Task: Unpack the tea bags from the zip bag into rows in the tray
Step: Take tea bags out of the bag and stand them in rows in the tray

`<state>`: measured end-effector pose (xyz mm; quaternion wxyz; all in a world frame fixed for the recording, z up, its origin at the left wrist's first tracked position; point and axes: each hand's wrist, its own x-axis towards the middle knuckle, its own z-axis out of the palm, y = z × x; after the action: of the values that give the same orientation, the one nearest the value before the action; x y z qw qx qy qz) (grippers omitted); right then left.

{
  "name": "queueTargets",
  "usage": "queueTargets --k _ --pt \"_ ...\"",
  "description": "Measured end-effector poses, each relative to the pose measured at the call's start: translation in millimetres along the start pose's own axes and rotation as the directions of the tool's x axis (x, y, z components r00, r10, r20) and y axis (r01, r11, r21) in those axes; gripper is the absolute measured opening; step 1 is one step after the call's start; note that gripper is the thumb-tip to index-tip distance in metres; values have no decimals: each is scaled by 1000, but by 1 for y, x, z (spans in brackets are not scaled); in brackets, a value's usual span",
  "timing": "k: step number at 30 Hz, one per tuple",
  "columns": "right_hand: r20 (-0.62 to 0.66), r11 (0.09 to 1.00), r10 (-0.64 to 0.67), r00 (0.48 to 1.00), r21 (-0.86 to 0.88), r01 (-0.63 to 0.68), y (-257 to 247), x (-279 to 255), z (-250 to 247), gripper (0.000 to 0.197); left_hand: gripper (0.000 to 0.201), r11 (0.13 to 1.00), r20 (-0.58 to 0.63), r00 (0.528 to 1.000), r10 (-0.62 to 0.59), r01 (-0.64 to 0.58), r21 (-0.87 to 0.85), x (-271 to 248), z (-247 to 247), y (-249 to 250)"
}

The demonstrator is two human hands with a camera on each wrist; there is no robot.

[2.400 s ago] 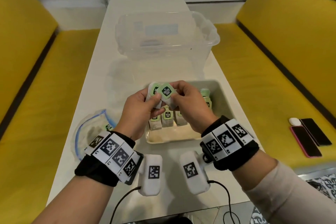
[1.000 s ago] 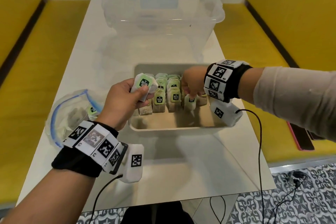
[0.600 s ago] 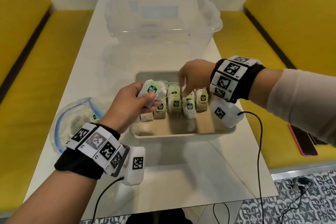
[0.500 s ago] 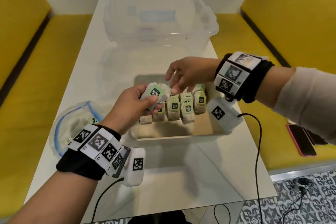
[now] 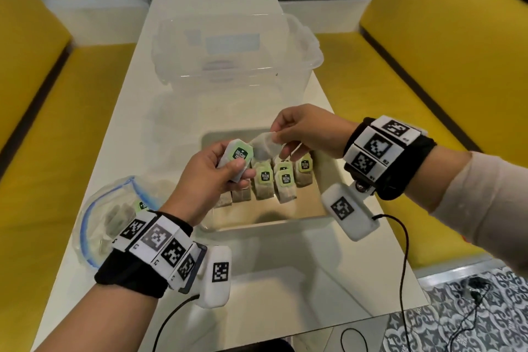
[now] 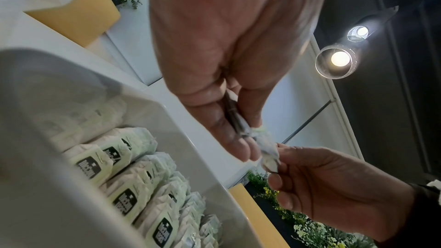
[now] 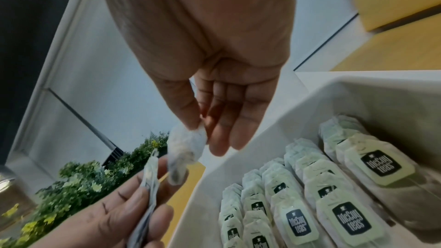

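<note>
A beige tray (image 5: 285, 218) on the white table holds rows of tea bags (image 5: 283, 180) with green tags, standing upright. Above its left side my left hand (image 5: 228, 168) grips a small stack of tea bags (image 5: 238, 155). My right hand (image 5: 281, 137) pinches one tea bag (image 5: 265, 146) between thumb and forefinger, right next to that stack. The right wrist view shows this pinched tea bag (image 7: 186, 146) hanging from the thumb tip, with the rows (image 7: 310, 205) below. The zip bag (image 5: 114, 214) lies open to the left of the tray, a few tea bags inside.
A clear plastic bin (image 5: 228, 46) stands just behind the tray. Yellow benches (image 5: 43, 151) flank the table on both sides. Wrist-camera cables (image 5: 403, 266) hang over the near table edge.
My right hand set a tea bag into the tray's rows, rose back to the left hand and now pinches another bag there. The left hand kept its stack.
</note>
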<state>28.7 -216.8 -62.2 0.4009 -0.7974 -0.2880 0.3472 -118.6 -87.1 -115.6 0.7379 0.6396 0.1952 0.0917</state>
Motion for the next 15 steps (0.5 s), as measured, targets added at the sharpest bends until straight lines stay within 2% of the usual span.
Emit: queueTargets --k 4,7,12,15 --pt "-76 996 -13 997 82 19 2 -5 -5 16 25 999 -52 998 -19 17 -41 1 2 -1" --pt "-77 995 -12 997 103 20 1 -9 -9 17 35 1000 -113 994 -2 -1 -22 2 3 1" --pt "-53 989 4 999 146 4 -4 -12 -7 23 35 989 -89 993 76 -63 137 5 4 8" --pt "-25 978 54 998 201 -48 -10 -14 -4 26 37 971 -62 993 96 -80 227 10 7 13"
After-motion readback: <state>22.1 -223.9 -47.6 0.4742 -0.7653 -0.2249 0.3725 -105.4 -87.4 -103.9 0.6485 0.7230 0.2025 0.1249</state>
